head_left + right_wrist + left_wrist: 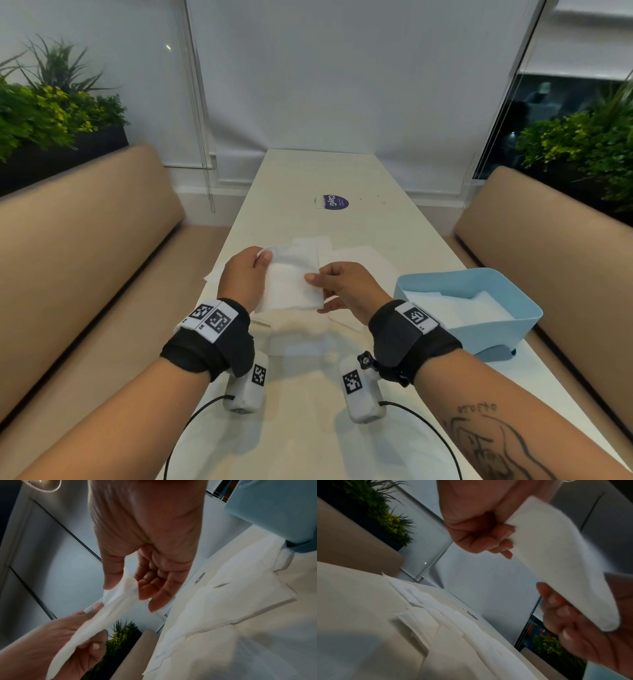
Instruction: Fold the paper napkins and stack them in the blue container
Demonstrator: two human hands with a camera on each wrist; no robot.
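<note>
Thumb and fingers of my left hand (241, 277) pinch one side of a folded napkin (291, 277) and my right hand (346, 291) pinches the other, lifted off the worktop (308, 178), probably to square its edges. At the right edge the blue container (507, 339) holds folded napkins (479, 308), within easy reach; loose napkins (363, 260) lie mid-worktop.

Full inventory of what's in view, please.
held napkin: one, white, in the air between both hands
loose napkins: several, white, on the table beyond the hands
stacked napkins: white, count unclear, inside the container
container: one, blue, table's right edge
table: one, cream, centre
sticker: one, purple, mid-table
benches: two, tan, either side
plants: two, green, behind the benches
left hand: pinches held napkin's left edge
right hand: pinches its right edge
</note>
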